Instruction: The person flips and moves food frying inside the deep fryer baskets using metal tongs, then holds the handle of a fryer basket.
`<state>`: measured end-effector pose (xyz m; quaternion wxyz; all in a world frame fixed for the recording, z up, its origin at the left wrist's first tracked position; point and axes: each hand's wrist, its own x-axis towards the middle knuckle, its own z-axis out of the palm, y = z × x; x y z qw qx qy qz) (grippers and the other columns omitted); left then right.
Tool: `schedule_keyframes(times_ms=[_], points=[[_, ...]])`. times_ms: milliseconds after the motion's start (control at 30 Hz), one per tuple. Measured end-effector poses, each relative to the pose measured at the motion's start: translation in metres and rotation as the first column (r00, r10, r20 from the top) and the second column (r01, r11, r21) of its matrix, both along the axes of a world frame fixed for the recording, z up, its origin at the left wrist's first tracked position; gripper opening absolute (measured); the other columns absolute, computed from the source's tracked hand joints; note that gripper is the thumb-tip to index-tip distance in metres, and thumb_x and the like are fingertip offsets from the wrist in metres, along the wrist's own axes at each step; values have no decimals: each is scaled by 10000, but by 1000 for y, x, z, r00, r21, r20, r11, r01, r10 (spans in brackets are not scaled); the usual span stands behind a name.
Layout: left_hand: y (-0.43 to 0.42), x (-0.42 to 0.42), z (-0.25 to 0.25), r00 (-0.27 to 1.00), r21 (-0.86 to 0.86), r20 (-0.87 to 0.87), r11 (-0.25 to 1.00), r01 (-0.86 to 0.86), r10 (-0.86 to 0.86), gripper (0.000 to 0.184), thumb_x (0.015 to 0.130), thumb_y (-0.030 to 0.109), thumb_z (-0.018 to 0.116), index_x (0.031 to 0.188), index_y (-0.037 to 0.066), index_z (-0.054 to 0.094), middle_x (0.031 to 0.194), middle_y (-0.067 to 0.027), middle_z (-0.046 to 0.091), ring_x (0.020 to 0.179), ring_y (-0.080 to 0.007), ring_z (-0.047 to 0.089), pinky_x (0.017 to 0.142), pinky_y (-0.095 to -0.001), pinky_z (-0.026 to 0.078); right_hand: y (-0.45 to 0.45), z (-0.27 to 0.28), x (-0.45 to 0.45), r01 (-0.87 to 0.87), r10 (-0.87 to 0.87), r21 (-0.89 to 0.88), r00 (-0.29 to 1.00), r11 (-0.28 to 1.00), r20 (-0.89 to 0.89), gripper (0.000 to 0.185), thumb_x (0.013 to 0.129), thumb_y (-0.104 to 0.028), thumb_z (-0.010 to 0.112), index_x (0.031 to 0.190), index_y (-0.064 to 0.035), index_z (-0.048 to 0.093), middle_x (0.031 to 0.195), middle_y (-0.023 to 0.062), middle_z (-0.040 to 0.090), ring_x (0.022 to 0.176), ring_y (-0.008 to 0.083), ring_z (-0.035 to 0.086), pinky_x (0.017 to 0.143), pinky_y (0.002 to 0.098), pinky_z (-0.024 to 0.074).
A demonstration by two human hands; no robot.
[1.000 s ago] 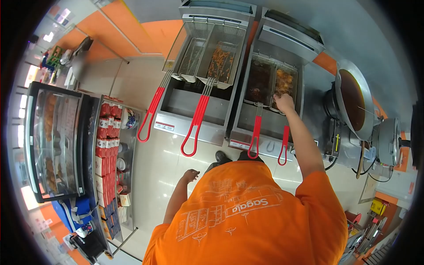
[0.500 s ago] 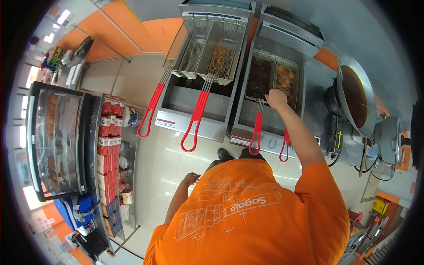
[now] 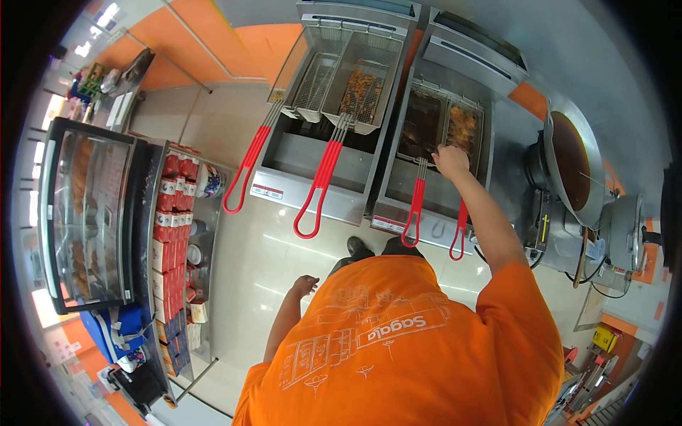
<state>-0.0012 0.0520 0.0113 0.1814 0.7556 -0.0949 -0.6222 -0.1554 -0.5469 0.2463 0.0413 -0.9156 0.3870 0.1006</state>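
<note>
My right hand [image 3: 452,162] is over the front of the right fryer [image 3: 398,187], its fingers closed. What they grip, if anything, is too small to make out. Just beyond it, brown fried pieces [image 3: 462,128] fill the right basket in dark oil. Beside the hand, the left basket of this fryer [image 3: 423,128] sits in the oil, its red handle [image 3: 415,209] jutting toward me. A second red handle [image 3: 460,231] lies below my forearm. My left hand [image 3: 305,285] hangs by my side above the floor, fingers loosely apart and holding nothing visible.
On the left fryer [image 3: 312,192], two raised wire baskets [image 3: 362,92] have red handles sticking out; one contains brown crumbs. A large wok of brown liquid [image 3: 574,160] stands at right. A glass display cabinet [image 3: 92,220] and a shelf of red boxes [image 3: 170,248] stand at left.
My right hand has shifted slightly toward the right and nearer to me, staying over the fryer. The left hand has moved only slightly. The view has tilted a little.
</note>
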Motion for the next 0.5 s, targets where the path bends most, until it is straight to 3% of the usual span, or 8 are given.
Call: schedule_keyframes(times_ms=[233,500], points=[[-5,-11,24,988,39,26,987,154,-155,471,878,414,609,1079,-9,656,862,-125,692,721,-223,658,572,-349,517,2,9,-11,26,-26,-12,1000,1000,9,308,908,-312,566,959,-15,631,837,202,670,842,379,653,741,475,515],[-8,17,-14,994,49,-63,996,-81,84,460,841,413,659,1037,-2,644,860,-107,680,646,-177,618,542,-313,490,-8,-9,-18,191,-198,91,978,977,73,367,917,-357,554,998,-8,634,948,222,654,914,371,637,775,470,514]])
